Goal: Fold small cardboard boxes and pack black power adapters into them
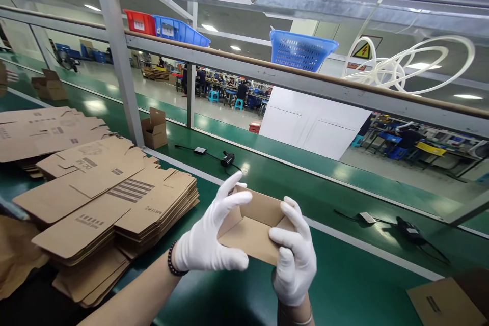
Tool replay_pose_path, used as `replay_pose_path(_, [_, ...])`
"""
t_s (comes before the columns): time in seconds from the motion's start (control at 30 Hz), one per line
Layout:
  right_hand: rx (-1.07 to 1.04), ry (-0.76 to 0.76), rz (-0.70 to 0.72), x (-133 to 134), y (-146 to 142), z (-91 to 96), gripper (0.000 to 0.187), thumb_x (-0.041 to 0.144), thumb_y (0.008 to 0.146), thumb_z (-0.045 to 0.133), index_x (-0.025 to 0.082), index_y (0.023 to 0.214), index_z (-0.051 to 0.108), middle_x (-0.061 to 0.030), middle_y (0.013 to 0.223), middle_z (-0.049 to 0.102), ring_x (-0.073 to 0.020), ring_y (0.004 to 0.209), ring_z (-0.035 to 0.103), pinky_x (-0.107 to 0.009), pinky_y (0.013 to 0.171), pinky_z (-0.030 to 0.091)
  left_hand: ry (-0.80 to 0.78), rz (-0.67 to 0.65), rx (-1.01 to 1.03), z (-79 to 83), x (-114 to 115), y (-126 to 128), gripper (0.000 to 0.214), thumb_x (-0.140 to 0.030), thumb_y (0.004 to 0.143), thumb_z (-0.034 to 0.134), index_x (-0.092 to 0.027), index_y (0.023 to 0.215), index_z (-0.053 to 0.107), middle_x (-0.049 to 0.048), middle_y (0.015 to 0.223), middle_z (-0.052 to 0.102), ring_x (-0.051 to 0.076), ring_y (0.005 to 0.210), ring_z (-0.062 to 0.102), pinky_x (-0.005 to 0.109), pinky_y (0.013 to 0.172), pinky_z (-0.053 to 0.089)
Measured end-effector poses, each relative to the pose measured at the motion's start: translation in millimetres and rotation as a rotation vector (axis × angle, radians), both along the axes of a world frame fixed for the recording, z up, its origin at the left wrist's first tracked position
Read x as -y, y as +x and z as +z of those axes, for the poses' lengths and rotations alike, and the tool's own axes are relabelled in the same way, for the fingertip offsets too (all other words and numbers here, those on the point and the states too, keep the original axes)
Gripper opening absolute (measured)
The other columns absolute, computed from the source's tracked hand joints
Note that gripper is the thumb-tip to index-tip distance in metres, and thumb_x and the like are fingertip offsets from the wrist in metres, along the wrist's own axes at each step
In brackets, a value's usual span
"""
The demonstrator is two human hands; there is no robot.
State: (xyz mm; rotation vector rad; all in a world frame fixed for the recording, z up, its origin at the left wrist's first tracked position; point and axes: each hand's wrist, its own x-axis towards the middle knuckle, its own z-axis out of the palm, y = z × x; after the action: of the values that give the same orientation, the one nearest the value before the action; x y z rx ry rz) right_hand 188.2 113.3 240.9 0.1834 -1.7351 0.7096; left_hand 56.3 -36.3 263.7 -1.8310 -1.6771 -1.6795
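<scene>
A small brown cardboard box [252, 226], partly folded with its open side toward me, is held above the green table [344, 285]. My left hand [214, 237] in a white glove grips its left wall, thumb below and fingers curled over the top edge. My right hand [294, 257], also gloved, clasps the box's right corner from the front. A dark bead bracelet sits on my left wrist.
A stack of flat cardboard blanks [110, 204] lies to the left, more blanks [42, 132] behind it. A small open box [155, 128] stands by the frame post. Power adapters with cables [408, 229] lie on the conveyor belt. Another carton [446, 300] sits bottom right. Blue baskets [300, 50] rest on the overhead shelf.
</scene>
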Motion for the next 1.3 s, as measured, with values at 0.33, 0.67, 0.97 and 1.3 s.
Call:
replay_pose_path(0.33, [0.214,-0.662,0.067,-45,-38,-11.3,0.048,0.048,0.093,0.055,0.021,0.132,0.052,-0.0134,0.141,0.053,-0.0293,0.129,0.050,-0.054,0.109,0.039,0.416,0.220,1.067,12.9,6,-34,0.053,-0.050,0.077,0.073,-0.031,0.125,0.062,0.0046,0.137,0.057,0.031,0.129,0.050,0.043,0.104,0.049])
replay_pose_path(0.67, [0.418,-0.764,0.133,-50,-56,-15.0,0.054,0.040,0.073,0.068,0.017,0.120,0.055,-0.0128,0.123,0.065,-0.0301,0.112,0.061,-0.043,0.097,0.051,0.550,0.193,1.410,23.4,0,-28,0.032,-0.035,0.086,0.065,-0.023,0.116,0.069,0.0043,0.121,0.069,0.024,0.113,0.064,0.031,0.089,0.060])
replay_pose_path(0.97, [0.731,-0.735,0.439,-79,-33,-7.4,0.056,0.034,0.068,0.077,0.019,0.120,0.061,-0.0065,0.115,0.071,-0.0285,0.109,0.063,-0.041,0.093,0.052,0.491,0.214,1.510,25.7,-2,-40,0.024,-0.023,0.088,0.063,-0.019,0.111,0.071,0.0073,0.111,0.073,0.021,0.094,0.071,0.030,0.076,0.063])
replay_pose_path(1.3, [0.723,-0.759,0.342,-83,-40,-15.9,0.041,0.035,0.061,0.079,0.018,0.096,0.065,0.0003,0.077,0.069,-0.0180,0.064,0.061,-0.029,0.056,0.050,0.542,0.222,1.535,19.5,-1,-44,0.029,-0.020,0.087,0.064,-0.021,0.116,0.067,0.0061,0.107,0.074,0.020,0.089,0.072,0.034,0.083,0.061])
